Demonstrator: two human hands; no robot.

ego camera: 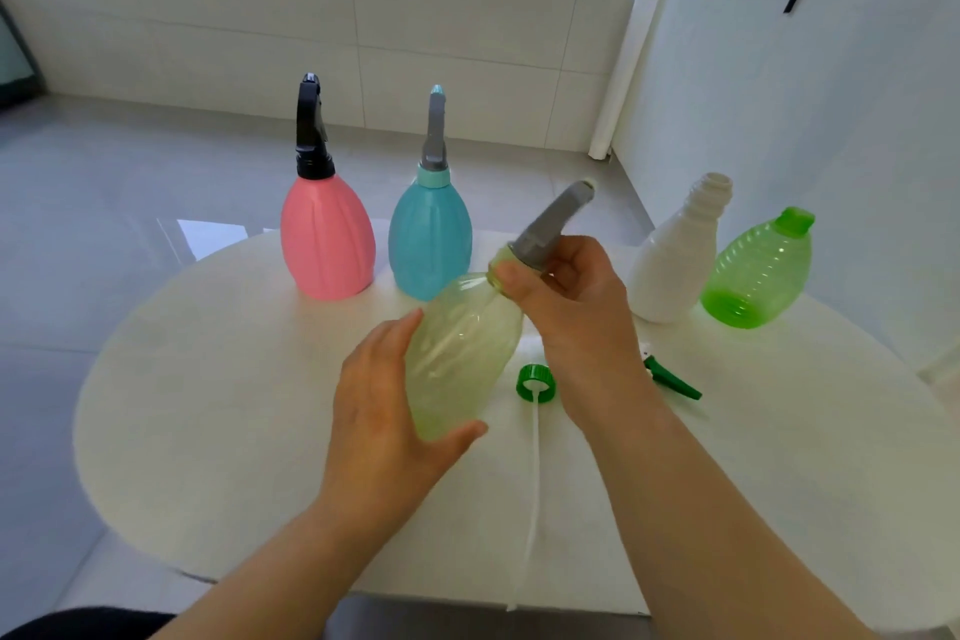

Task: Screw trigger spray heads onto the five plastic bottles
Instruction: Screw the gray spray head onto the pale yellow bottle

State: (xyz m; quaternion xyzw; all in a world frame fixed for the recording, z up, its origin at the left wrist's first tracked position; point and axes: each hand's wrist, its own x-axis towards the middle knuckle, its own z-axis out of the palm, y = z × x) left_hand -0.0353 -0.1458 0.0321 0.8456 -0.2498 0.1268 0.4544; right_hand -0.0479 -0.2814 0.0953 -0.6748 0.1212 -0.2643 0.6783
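Translucent glossy plastic yellow bottle (pixel 460 348)

Five plastic bottles are counted: pink bottle (pixel 327 244), blue bottle (pixel 430 239), pale yellow bottle (pixel 460 353), white bottle (pixel 675 260), green bottle (pixel 758 270). Four spray heads are seen (three fitted: black spray head (pixel 311 125), teal-tipped spray head (pixel 435 130), grey spray head (pixel 550 224); one loose green spray head (pixel 672 380)). Two hands are shown: left hand (pixel 384 411), right hand (pixel 576 307).
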